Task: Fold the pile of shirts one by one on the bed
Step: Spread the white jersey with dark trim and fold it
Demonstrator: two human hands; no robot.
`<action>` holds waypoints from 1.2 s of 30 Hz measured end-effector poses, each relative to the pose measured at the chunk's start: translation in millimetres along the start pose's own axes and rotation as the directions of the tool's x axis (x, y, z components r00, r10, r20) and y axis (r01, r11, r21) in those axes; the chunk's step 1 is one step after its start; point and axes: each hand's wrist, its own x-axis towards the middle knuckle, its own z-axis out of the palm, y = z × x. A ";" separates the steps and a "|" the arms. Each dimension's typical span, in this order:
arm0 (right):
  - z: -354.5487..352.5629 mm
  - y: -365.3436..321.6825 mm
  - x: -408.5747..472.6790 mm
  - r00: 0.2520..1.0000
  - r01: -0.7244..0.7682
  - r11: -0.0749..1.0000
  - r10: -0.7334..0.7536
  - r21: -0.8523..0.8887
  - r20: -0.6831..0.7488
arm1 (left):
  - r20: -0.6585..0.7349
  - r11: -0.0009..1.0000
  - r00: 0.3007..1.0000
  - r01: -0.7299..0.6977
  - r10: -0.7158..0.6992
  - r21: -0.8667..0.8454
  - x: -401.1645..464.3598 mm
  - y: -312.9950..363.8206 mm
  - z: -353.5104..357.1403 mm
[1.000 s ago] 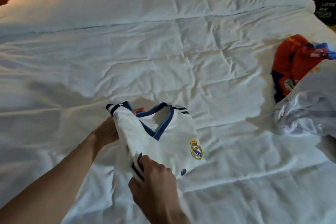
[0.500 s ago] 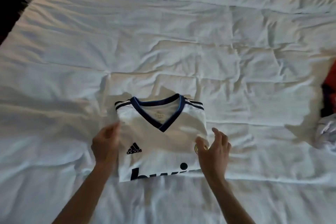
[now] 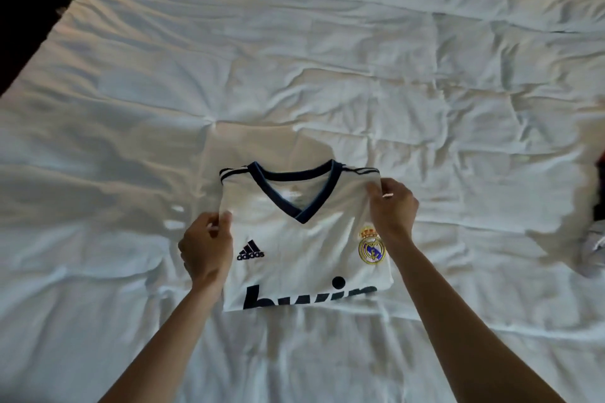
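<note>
A white football shirt [image 3: 301,252] with a navy V-collar, a crest and black lettering lies folded into a rectangle, front up, in the middle of the bed [image 3: 294,75]. My left hand [image 3: 206,245] pinches its left edge about halfway down. My right hand [image 3: 391,206] pinches the right edge near the shoulder. At the far right edge of the view a sliver of the pile of other shirts [image 3: 597,232] shows, dark and white, mostly cut off.
The white rumpled duvet covers the whole bed. The bed's left edge [image 3: 39,52] runs diagonally at the top left, with dark floor beyond it. A folded-back band of duvet lies across the top.
The shirt went from being held bunched and turned over to lying flat, front up. Both hands moved from beside it to pinching its side edges, the right one higher up.
</note>
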 end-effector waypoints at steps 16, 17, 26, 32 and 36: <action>-42.5 86.5 -84.6 0.956 -0.182 0.982 0.190 -0.058 0.225 | -0.016 0.997 0.999 -0.045 0.046 0.059 -72.2 -61.1 -16.7; -45.5 85.5 -82.4 0.946 -0.191 0.979 0.203 -0.070 0.254 | -0.025 0.999 0.999 -0.028 0.029 0.046 -72.7 -61.1 -16.7; -50.9 67.4 -79.8 0.979 -0.072 0.974 0.027 0.216 0.203 | 0.100 0.993 0.991 0.076 -0.085 0.089 -62.7 -51.9 -19.8; -51.2 75.7 -76.1 0.849 -0.271 0.949 0.158 0.158 0.505 | 0.110 0.999 0.994 -0.005 0.011 -0.050 -72.0 -45.6 -20.4; -57.6 73.5 -70.4 0.866 -0.239 0.940 0.093 0.243 0.491 | 0.190 0.997 0.982 0.035 -0.020 -0.073 -59.0 -59.0 -20.9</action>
